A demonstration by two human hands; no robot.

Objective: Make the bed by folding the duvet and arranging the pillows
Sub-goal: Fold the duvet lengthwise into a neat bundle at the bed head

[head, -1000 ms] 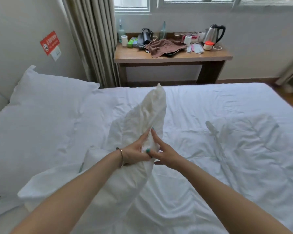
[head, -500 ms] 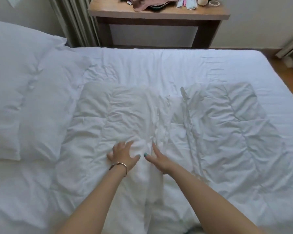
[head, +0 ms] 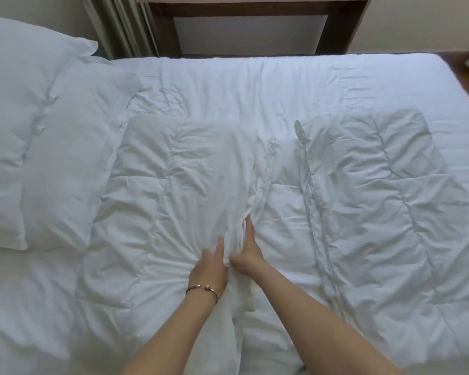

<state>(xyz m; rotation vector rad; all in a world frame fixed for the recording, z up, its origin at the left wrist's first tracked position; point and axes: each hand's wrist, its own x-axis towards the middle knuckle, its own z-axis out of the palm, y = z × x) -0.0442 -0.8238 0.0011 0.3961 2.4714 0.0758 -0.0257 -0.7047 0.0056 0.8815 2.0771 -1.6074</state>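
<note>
Although spread out flat across the bed [head: 336, 74], not yet folded at all, to judge from the duvet [head: 377, 212] lying open from the pillow side to the far right edge. Gathered into one raised ridge [head: 255, 185] down the middle, with wrinkles running out from it.

Pressed against the left flank of this ridge with nearly straight fingers: the left hand [head: 209, 266], a bracelet [head: 202, 289] on its wrist. Laid along the right flank, very close to the other hand with only cloth between: the right hand [head: 248, 253], one finger stretched forward. Impossible to tell whether its thumb pinches the fabric or only leans on it.

Resting at the left end of the bed, touching the duvet edge: the pillows [head: 38, 136], seemingly two, probably still to be arranged. Beyond the bed, a wooden desk [head: 255, 12] and a curtain [head: 119, 25].

As a judgement: early in the task, with the laying out done, the folding and the pillows left.

Compared with half a second ago: hands closer together, squeezing the ridge between them instead of lying a little apart on the cloth. Compared with one second ago: white bunch of bedding no more held up in the air, but down on the mattress; view tipped lower, desk top out of sight.
</note>
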